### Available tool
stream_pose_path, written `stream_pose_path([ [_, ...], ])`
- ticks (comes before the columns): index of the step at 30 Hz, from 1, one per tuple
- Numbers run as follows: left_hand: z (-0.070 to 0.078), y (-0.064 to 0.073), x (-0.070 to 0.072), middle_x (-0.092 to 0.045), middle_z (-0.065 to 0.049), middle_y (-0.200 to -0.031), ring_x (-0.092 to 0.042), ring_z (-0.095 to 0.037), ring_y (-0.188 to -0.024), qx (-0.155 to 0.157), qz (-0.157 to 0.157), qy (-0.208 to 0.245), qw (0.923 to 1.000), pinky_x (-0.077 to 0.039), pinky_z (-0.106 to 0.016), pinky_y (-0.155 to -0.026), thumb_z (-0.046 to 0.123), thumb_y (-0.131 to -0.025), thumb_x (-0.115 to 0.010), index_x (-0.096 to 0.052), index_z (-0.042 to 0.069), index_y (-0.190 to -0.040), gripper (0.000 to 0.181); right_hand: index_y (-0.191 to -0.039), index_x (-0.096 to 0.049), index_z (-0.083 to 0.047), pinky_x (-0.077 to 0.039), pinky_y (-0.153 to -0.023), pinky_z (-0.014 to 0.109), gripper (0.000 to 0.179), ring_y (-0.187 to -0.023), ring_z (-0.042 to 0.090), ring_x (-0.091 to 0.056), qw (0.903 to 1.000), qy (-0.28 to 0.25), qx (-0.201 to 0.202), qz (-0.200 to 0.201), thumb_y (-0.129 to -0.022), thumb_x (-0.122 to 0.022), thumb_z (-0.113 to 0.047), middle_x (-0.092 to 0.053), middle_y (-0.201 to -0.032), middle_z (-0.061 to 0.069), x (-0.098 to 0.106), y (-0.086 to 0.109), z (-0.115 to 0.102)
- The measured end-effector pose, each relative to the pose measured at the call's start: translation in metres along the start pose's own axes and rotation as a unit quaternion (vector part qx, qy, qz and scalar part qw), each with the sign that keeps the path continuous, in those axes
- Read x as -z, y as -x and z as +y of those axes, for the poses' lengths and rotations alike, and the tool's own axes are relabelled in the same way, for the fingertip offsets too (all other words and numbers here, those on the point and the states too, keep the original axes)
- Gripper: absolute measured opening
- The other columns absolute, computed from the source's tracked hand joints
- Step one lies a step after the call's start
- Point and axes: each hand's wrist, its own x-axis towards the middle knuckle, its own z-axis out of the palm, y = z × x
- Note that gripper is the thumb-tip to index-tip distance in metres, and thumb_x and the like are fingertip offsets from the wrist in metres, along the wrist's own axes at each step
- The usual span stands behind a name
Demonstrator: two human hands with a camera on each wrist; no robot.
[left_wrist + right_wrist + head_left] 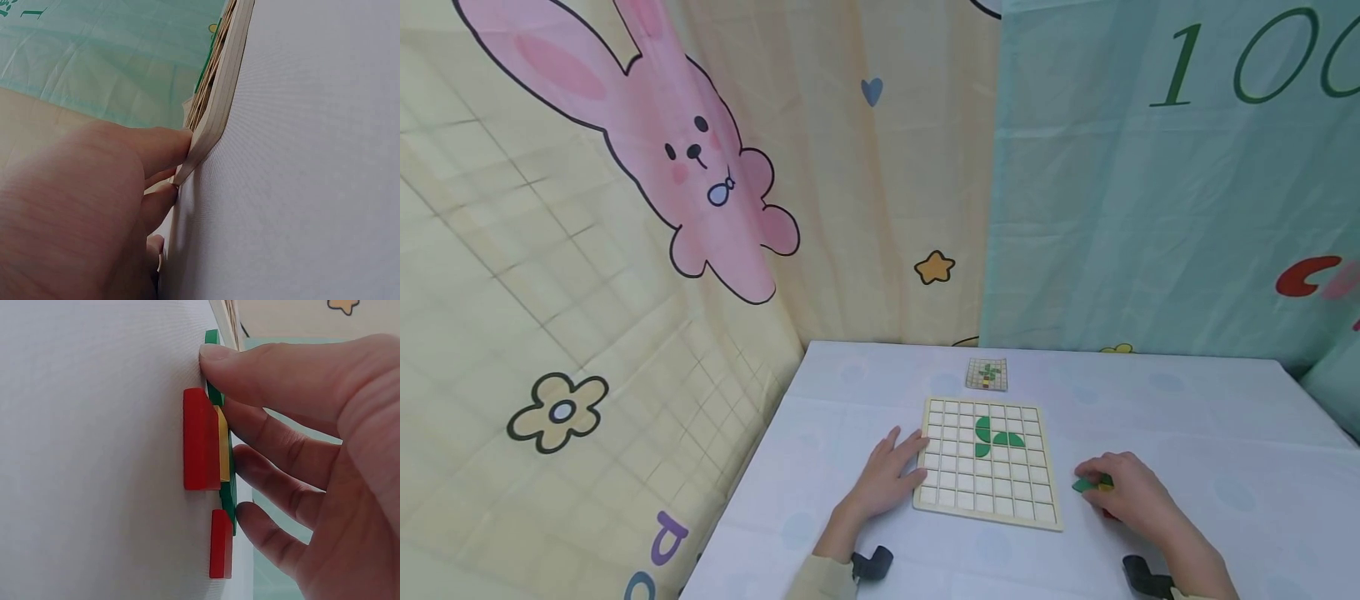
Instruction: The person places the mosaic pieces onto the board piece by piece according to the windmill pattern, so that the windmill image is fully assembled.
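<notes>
A square wooden grid board (955, 504) lies on the table with several green rounded pieces (983, 428) on its cells. My left hand (883, 475) rests against the board's left side; its thumb and fingers touch the edge, spread rather than curled, as the left wrist view shows up close. To the right of the board, my right hand (1123, 492) pinches a green piece (214, 394) between thumb and fingers, low at the tabletop. Beside those fingers lie a yellow block (223, 444), a larger red block (201, 440), a smaller red block (220, 544) and more green, partly hidden.
Behind the board lies a small patterned card (987, 374) with a grid and coloured shapes. A white cloth covers the table (865, 375). Printed curtains (880, 183) hang along its back and left side. Black wrist mounts (872, 564) sit at both wrists.
</notes>
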Motion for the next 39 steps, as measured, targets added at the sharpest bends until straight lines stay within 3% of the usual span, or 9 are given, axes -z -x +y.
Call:
stream_pose_path([
  [16, -0.0020, -0.0003, -0.0006, -0.035, 0.004, -0.161, -0.010, -0.027, -0.154, -0.003, 0.003, -0.005, 1.0000, -0.011, -0.051, -0.123, 0.038, -0.102, -0.054, -0.045, 0.023, -0.153, 0.054, -0.105, -0.078, -0.009, -0.051, -0.084, 0.053, 0.025, -0.094, 0.025, -0.056, 1.0000, -0.004, 0.003, -0.002, -0.080, -0.085, -0.013, -0.067, -0.087, -0.005, 0.0031, -0.0007, -0.0020],
  [23, -0.0017, 0.0002, 0.0000, -0.035, 0.004, -0.161, -0.010, -0.027, -0.154, -0.004, 0.002, -0.005, 1.0000, -0.010, -0.051, -0.123, 0.037, -0.102, -0.054, -0.045, 0.022, -0.153, 0.054, -0.104, -0.076, -0.011, -0.052, -0.082, 0.050, 0.025, -0.093, 0.024, -0.055, 0.9995, -0.023, -0.020, 0.000, -0.080, -0.085, -0.012, -0.065, -0.088, -0.003, 0.0008, -0.0011, -0.0010],
  [39, -0.0030, -0.0009, -0.0010, -0.034, 0.006, -0.161, -0.009, -0.026, -0.154, -0.005, 0.001, -0.003, 1.0000, -0.011, -0.052, -0.122, 0.039, -0.102, -0.053, -0.045, 0.024, -0.153, 0.054, -0.091, -0.069, -0.016, -0.050, -0.072, 0.041, 0.017, -0.079, 0.021, -0.054, 0.9985, -0.033, -0.023, 0.036, -0.082, -0.082, -0.011, -0.065, -0.082, -0.004, 0.0024, 0.0044, -0.0026],
])
